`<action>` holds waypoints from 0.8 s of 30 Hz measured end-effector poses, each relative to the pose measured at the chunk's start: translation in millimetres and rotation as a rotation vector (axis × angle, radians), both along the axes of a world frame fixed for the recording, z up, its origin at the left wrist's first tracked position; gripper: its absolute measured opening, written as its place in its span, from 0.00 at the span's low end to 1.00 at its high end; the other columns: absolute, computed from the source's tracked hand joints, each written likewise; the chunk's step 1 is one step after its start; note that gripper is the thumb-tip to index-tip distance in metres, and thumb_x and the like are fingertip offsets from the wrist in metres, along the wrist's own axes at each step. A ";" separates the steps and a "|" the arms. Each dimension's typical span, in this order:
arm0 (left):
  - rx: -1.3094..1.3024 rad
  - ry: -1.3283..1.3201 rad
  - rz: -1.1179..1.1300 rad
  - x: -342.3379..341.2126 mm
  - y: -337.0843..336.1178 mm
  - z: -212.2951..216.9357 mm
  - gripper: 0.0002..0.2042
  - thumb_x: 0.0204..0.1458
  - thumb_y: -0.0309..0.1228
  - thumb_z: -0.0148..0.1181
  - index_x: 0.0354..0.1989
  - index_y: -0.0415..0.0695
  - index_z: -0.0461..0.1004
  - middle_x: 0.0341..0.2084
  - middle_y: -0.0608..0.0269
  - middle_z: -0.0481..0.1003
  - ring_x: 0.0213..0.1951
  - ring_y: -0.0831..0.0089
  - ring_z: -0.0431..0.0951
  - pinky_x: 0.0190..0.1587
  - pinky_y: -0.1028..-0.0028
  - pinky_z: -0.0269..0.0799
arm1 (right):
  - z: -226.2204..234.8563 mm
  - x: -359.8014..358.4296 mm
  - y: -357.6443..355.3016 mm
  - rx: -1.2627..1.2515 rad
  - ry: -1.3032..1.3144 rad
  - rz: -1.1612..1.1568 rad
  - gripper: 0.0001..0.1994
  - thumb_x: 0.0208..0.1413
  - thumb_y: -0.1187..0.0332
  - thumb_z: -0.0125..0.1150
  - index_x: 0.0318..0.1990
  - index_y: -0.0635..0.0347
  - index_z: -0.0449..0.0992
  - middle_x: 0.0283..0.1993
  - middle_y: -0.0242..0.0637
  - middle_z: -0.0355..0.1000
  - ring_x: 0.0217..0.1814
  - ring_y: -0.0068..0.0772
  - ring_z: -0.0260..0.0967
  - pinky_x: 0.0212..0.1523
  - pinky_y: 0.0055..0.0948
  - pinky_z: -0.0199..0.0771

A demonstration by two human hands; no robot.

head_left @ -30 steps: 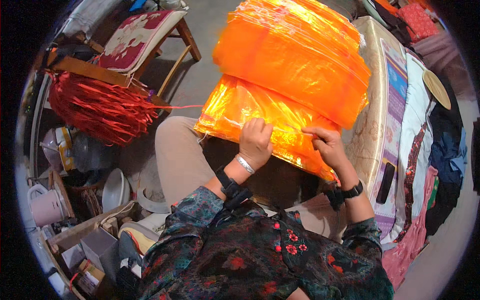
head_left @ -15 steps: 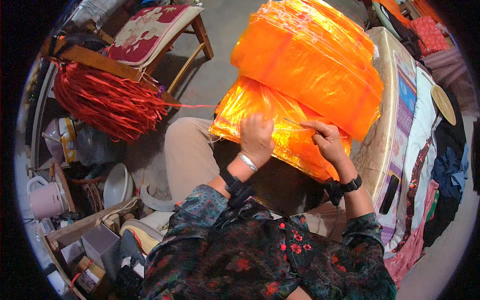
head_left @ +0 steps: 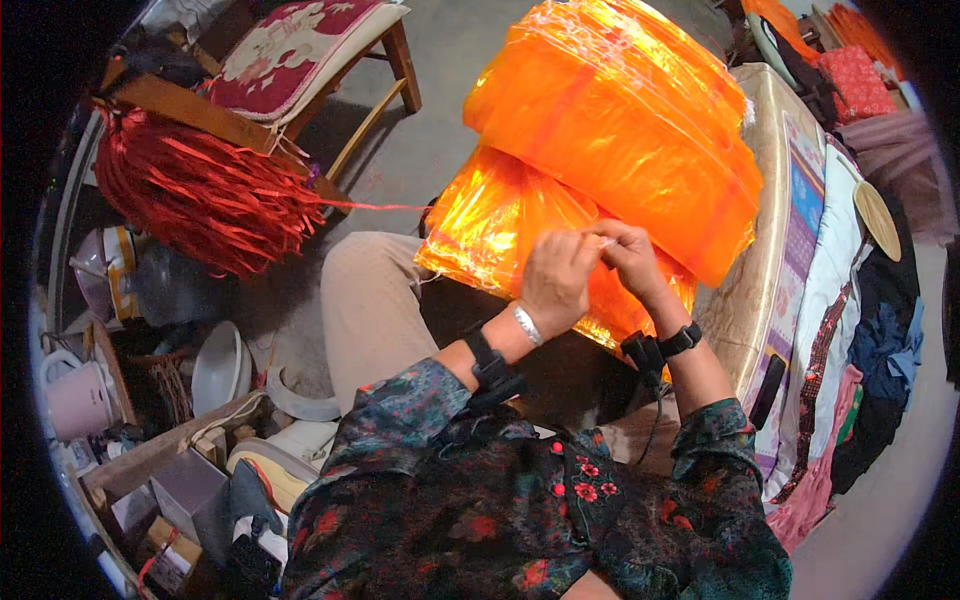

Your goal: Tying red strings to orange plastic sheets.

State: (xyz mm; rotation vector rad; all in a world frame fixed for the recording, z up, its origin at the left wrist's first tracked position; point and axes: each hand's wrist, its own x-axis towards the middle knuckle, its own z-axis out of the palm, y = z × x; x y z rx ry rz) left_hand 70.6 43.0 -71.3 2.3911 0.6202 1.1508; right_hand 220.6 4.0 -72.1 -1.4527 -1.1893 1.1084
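Observation:
My left hand and my right hand meet fingertip to fingertip over a shiny orange plastic sheet. The fingers of both are closed in a pinch. A tiny pale bit shows between the fingertips; the thin needle seen earlier in my right hand is now mostly hidden by the fingers. What my left hand pinches is too small to make out. Beyond my hands, a thick stack of orange plastic sheets overlaps the lower one, with loose whitish threads along its far edge.
At left, a bundle of red strips hangs by a wooden stool with a patterned cushion; one red strand stretches toward the orange sheet. A gold-edged padded surface with clothes and a round fan lies right. Basins and boxes crowd the lower left.
My left hand has moved right and come together with my right hand. My right hand has shifted slightly left and up, and the needle no longer shows plainly.

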 end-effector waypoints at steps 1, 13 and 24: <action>0.011 0.082 0.142 -10.9 -4.7 0.3 0.16 0.31 0.28 0.55 0.33 0.40 0.62 0.28 0.52 0.63 0.33 0.58 0.63 0.35 0.63 0.57 | -3.2 1.8 2.1 -0.002 -0.041 -0.068 0.08 0.46 0.73 0.47 0.30 0.64 0.73 0.19 0.26 0.64 0.20 0.19 0.58 0.22 0.19 0.58; -0.599 -0.231 0.264 -42.4 17.1 -35.1 0.07 0.35 0.19 0.48 0.26 0.34 0.69 0.20 0.52 0.69 0.25 0.57 0.70 0.28 0.68 0.65 | -10.3 -0.3 -3.1 -0.019 -0.043 -0.033 0.05 0.43 0.73 0.44 0.20 0.59 0.67 0.15 0.24 0.58 0.14 0.13 0.50 0.16 0.15 0.49; -0.989 -0.463 0.285 -41.9 13.5 -37.5 0.13 0.42 0.18 0.43 0.37 0.35 0.71 0.29 0.58 0.73 0.28 0.76 0.71 0.29 0.79 0.67 | -12.8 -3.8 -1.4 0.036 -0.218 0.020 0.04 0.40 0.75 0.44 0.19 0.60 0.64 0.14 0.23 0.54 0.17 0.16 0.50 0.18 0.19 0.51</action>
